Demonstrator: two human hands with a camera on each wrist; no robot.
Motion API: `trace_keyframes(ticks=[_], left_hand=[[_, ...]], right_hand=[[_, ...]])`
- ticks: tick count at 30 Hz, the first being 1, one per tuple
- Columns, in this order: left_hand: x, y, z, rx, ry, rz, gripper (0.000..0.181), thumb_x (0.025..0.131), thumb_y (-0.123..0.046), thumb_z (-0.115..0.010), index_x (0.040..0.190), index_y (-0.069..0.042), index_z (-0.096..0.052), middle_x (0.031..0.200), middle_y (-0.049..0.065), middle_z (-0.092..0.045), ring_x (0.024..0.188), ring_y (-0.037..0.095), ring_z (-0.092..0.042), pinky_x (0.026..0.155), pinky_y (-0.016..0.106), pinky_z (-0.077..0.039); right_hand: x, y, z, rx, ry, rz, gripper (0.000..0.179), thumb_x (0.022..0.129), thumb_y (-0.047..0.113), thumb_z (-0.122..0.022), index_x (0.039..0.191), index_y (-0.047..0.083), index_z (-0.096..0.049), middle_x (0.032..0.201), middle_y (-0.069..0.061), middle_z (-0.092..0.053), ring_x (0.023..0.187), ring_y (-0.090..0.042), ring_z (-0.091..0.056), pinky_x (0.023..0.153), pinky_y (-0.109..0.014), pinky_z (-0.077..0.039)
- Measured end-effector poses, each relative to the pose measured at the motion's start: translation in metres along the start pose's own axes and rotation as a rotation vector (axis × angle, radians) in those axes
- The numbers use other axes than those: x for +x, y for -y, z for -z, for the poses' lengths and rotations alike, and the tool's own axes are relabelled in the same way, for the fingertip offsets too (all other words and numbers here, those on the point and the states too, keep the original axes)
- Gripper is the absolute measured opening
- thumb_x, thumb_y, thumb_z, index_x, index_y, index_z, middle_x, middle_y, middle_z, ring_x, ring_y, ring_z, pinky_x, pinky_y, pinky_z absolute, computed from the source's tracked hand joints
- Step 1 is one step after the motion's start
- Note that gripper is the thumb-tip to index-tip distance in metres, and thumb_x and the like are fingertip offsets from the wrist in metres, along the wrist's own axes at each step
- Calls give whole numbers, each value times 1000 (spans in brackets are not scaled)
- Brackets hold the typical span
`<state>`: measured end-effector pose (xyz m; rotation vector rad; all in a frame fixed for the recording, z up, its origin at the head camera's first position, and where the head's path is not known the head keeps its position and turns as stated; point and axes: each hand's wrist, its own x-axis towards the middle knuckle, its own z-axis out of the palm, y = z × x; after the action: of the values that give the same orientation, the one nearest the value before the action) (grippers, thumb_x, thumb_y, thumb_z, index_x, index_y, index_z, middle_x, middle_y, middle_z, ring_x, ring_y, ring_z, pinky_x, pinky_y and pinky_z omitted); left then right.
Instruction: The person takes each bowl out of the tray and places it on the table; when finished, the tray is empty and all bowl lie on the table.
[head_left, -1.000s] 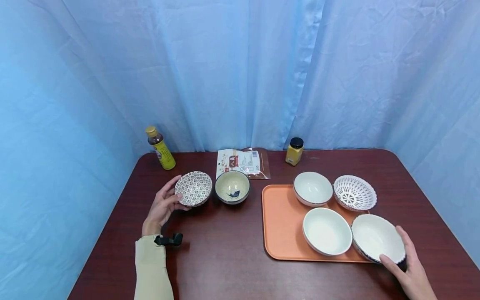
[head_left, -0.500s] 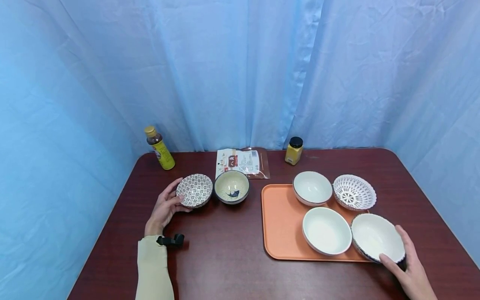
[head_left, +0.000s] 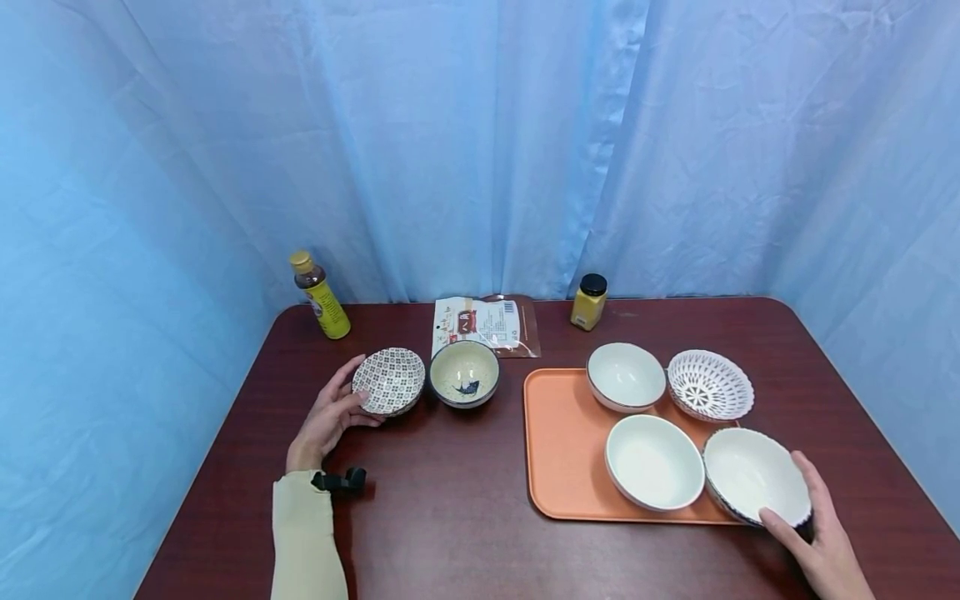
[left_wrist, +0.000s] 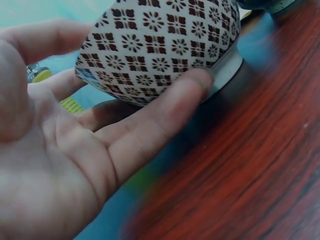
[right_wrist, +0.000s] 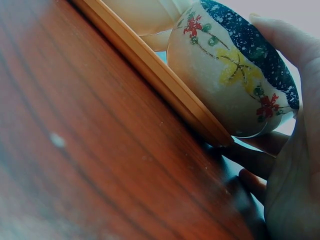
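At the left of the table, my left hand grips a small patterned bowl, thumb at its rim and fingers along its side. In the left wrist view, brown floral checks cover the outside of this patterned bowl, above a plain white foot close to the tabletop. Beside it stands a cream bowl with a blue fish inside. My right hand holds a white bowl by its right side, at the tray's right front corner. Painted flowers and a dark blue rim mark this flowered bowl in the right wrist view.
An orange tray carries a pale bowl, a plain white bowl and part of a slatted white bowl. Along the back are a yellow-labelled bottle, a spice packet and a yellow jar.
Over the last second my left hand has shifted slightly right and nearer with the patterned bowl, then stayed about still. My right hand and its bowl have not visibly moved.
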<state>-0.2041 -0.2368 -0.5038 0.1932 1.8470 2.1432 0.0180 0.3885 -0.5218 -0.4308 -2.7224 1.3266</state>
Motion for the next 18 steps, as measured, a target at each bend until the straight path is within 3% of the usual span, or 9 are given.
trace_keyframes(ticks=[5,9,14,18], left_hand=[[-2,-6,1,141,-72,32,68,103,-15,-52,161,-15,-17,131,21,-58,73,19,-75,71,40,-64],[-8,-13,5,207,-154,23,69,103,-20,-54,161,-15,-18,152,31,-40,71,16,-74,70,37,-64],[-15,-27,6,241,-225,-29,67,102,-21,-56,160,-17,-24,154,30,-38,69,13,-72,69,31,-64],[-22,-40,2,257,-270,-87,65,101,-20,-58,159,-17,-28,144,14,-50,69,15,-73,67,30,-64]], right_hand=[[0,-1,-1,1,-7,7,87,102,29,-52,161,25,11,168,-15,14,155,-31,12,125,-41,10],[0,-1,-1,-1,-8,8,87,102,29,-52,161,24,11,168,-15,14,155,-31,12,124,-38,10],[1,-1,0,0,-8,10,87,102,29,-52,162,23,11,168,-16,14,155,-31,12,124,-36,11],[1,-2,-1,-2,-12,19,87,102,28,-52,162,23,11,168,-16,14,155,-30,12,123,-31,11]])
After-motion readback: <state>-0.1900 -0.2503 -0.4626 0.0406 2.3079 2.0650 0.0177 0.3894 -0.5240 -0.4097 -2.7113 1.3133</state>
